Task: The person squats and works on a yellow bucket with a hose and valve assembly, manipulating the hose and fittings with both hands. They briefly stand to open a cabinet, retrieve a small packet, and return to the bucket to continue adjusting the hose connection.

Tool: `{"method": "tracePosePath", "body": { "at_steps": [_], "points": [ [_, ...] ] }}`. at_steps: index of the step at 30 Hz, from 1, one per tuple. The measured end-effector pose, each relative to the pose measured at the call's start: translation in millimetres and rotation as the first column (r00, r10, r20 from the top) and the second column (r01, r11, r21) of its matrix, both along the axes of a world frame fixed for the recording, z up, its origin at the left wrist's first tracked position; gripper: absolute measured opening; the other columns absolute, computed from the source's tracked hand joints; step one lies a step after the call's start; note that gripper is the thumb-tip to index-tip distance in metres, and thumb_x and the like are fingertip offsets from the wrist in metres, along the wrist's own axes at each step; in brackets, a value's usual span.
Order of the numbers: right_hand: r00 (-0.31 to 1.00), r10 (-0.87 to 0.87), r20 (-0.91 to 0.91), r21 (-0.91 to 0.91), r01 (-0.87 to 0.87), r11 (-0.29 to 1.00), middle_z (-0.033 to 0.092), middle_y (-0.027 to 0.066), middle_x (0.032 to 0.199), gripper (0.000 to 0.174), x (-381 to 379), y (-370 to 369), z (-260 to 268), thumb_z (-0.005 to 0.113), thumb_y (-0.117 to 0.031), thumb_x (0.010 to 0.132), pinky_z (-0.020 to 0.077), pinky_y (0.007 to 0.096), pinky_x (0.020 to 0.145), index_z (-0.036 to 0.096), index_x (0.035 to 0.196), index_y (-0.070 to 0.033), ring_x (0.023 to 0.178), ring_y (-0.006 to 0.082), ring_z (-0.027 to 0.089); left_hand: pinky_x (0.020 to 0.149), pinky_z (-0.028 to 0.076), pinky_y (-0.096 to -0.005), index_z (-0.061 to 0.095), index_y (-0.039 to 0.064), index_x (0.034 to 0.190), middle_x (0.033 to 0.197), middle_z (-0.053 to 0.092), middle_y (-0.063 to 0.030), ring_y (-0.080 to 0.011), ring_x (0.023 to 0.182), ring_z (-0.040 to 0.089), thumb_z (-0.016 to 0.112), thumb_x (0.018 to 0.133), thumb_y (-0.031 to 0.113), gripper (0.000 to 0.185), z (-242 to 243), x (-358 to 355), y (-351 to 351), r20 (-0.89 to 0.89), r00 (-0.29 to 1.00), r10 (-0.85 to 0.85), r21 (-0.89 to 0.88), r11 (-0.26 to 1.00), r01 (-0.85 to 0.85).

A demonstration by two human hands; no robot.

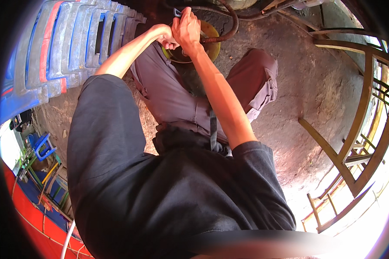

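Observation:
My two hands are close together near the top of the view, over a round yellowish-green object [210, 51] on the floor. My right hand [187, 30] is closed around a small tool or fitting [177, 12] with a greyish-blue end that sticks out above the fingers; the rest is hidden by the hand. My left hand [168, 38] is bent at the wrist, with curled fingers close beside the right one; what it holds, if anything, cannot be seen. A ribbed brown hose [236, 27] curves down to the right of my hands, its end reaching the round object.
Stacked blue and grey plastic chairs [56, 45] with red stripes stand at the upper left. Wooden frames [359, 119] line the right side. A small blue plastic chair [43, 147] is at the left, above a red sheet [35, 213]. My knees are spread on either side of the concrete floor [298, 81].

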State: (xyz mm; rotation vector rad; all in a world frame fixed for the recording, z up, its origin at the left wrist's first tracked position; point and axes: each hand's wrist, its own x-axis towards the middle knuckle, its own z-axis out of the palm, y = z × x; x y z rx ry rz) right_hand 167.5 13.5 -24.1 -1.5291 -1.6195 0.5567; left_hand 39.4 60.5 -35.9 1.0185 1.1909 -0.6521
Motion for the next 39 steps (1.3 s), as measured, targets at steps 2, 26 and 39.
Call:
{"method": "tracePosePath", "body": {
  "at_steps": [2,26,39],
  "points": [
    [0.999,0.025,-0.022,-0.012,-0.025,1.0,0.067,0.0243,0.096,0.029,1,-2,0,0.064,-0.019,0.089,0.0502,0.0546,0.085,0.051,0.105,0.001,0.093,0.0435,0.067,0.048,0.039,-0.0223,0.064,0.004,0.084,0.068,0.054,0.0007,-0.0102,0.057,0.048,0.066,0.094,0.011,0.012,-3,2,-5,-0.049,0.999,-0.006,0.047,0.999,0.008],
    [0.991,0.131,-0.011,0.071,-0.13,0.989,0.07,0.0217,0.094,0.023,8,10,15,0.069,-0.026,0.091,0.0542,0.0553,0.074,0.065,0.093,-0.003,0.085,0.0468,0.069,0.077,0.053,-0.0465,0.063,-0.001,0.113,0.093,0.068,-0.0196,-0.0304,0.082,0.067,0.055,0.096,0.004,0.02,7,-27,-28,0.047,0.908,-0.416,0.81,0.548,0.209],
    [0.617,0.631,0.47,-0.151,-0.648,0.746,0.067,0.0119,0.098,0.027,66,-15,44,0.079,-0.023,0.084,0.0578,0.0467,0.075,0.067,0.1,-0.005,0.089,0.0354,0.071,0.087,0.053,-0.0489,0.062,-0.006,0.098,0.105,0.062,-0.0228,-0.042,0.1,0.063,0.059,0.083,-0.003,0.016,-12,-28,-52,-0.074,0.885,-0.46,0.923,0.304,0.235]
  ]
}}
